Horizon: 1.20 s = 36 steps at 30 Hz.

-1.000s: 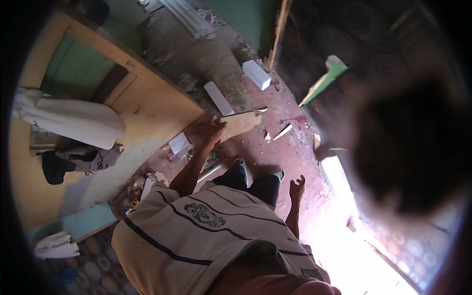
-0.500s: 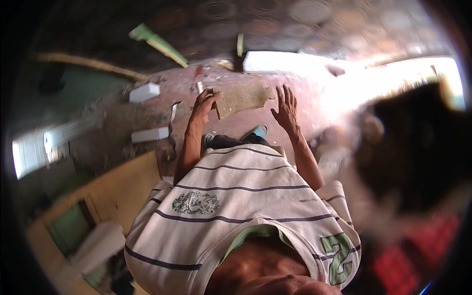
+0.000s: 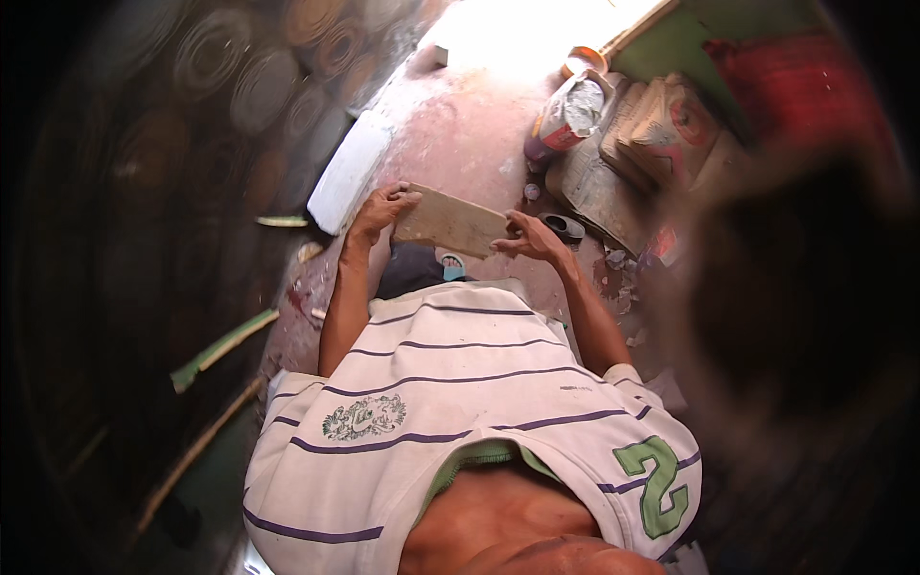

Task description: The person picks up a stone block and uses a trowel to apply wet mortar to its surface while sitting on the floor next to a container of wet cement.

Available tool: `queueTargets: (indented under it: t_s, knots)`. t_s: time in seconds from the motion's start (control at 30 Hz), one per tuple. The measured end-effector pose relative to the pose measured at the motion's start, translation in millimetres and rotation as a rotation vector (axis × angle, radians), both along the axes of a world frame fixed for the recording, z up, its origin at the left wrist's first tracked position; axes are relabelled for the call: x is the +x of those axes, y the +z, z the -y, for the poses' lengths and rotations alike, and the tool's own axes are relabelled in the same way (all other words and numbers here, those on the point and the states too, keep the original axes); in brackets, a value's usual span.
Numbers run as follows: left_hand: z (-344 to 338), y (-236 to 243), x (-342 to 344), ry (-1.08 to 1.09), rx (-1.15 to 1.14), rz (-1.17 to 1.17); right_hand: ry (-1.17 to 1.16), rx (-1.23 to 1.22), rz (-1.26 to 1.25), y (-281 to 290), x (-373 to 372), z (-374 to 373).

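A flat, brownish wooden board (image 3: 448,222) is held up in front of my body, above the floor, tilted a little down to the right. My left hand (image 3: 381,211) is closed on its left end, with the thumb and fingers at the upper corner. At the other end, the fingers of my right hand (image 3: 533,236) are closed round the board's edge. Below the board, a foot in a light blue sandal (image 3: 452,266) shows on the reddish floor.
A long white block (image 3: 350,172) lies left of the board. On the right stand an open bag of whitish material (image 3: 575,115), stacked paper sacks (image 3: 666,129) and a dark ring-shaped object (image 3: 563,228). An orange container (image 3: 585,59) stands farther off. A green-edged strip (image 3: 225,350) is at left.
The view has swung right, bringing the bag and sacks into sight. My right hand, earlier open with fingers spread beside the board, now grips its right end. My left hand keeps its hold.
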<state>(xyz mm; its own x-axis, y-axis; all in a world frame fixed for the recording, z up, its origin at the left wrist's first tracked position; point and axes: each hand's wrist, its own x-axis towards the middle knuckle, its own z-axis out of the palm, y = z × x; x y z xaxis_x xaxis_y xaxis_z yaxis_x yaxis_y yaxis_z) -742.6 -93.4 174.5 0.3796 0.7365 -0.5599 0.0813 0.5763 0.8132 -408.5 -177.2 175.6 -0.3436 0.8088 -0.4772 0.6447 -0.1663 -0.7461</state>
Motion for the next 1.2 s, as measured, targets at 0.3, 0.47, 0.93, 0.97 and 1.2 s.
queueTargets:
  t_s: [0.3, 0.47, 0.93, 0.97, 1.2]
  knots:
    - [-167.1, 5.7, 143.3, -0.427, -0.042, 0.003, -0.728, -0.242, -0.424, -18.1, 51.7, -35.8]
    - [-250.0, -20.6, 179.9, -0.450, 0.037, -0.117, -1.186, -0.053, -0.433, -28.9, 62.3, -65.4]
    - [-366.2, -144.8, 72.7, -0.565, -0.329, -0.827, -1.340, 0.087, 0.535, -115.5, 213.5, -195.6]
    - [-377.5, -147.9, 46.5, -0.508, -0.395, -0.832, -1.360, 0.084, 0.511, -121.0, 220.4, -209.7]
    - [-440.9, -112.0, 98.8, -0.706, -0.264, -0.943, -1.518, 0.129, 0.399, -164.4, 259.8, -242.2]
